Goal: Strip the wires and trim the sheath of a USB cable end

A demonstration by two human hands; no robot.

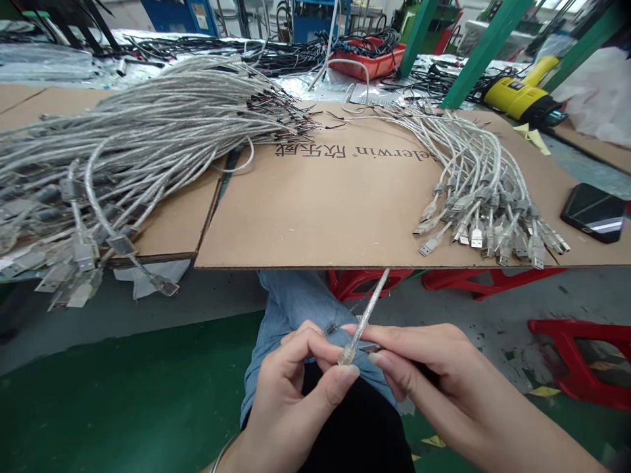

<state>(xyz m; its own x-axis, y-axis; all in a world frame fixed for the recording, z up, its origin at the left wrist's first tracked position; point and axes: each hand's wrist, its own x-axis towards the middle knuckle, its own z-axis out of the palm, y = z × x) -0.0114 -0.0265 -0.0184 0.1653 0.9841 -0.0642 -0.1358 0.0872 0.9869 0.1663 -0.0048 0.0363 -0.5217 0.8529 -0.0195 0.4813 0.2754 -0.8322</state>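
Note:
Over my lap, my left hand point(305, 387) is closed, with thumb and fingers pinching the end of a clear-sheathed silvery cable point(371, 309). The cable rises from that pinch toward the cardboard's front edge. My right hand point(434, 368) is closed just beside it, its index fingertip close to the cable. Between its thumb and index finger shows a small dark pointed piece point(371, 348); most of it is hidden, and its kind is unclear. A small metallic connector end point(332, 328) shows just behind my left fingers.
A large pile of silvery cables point(162, 131) lies left on cardboard point(315, 210); a smaller bundle of USB cables point(483, 171) lies right. Farther right are a phone point(594, 211) and yellow heat gun point(522, 98). A red tray point(374, 62) stands behind. Red stools point(582, 361) are below.

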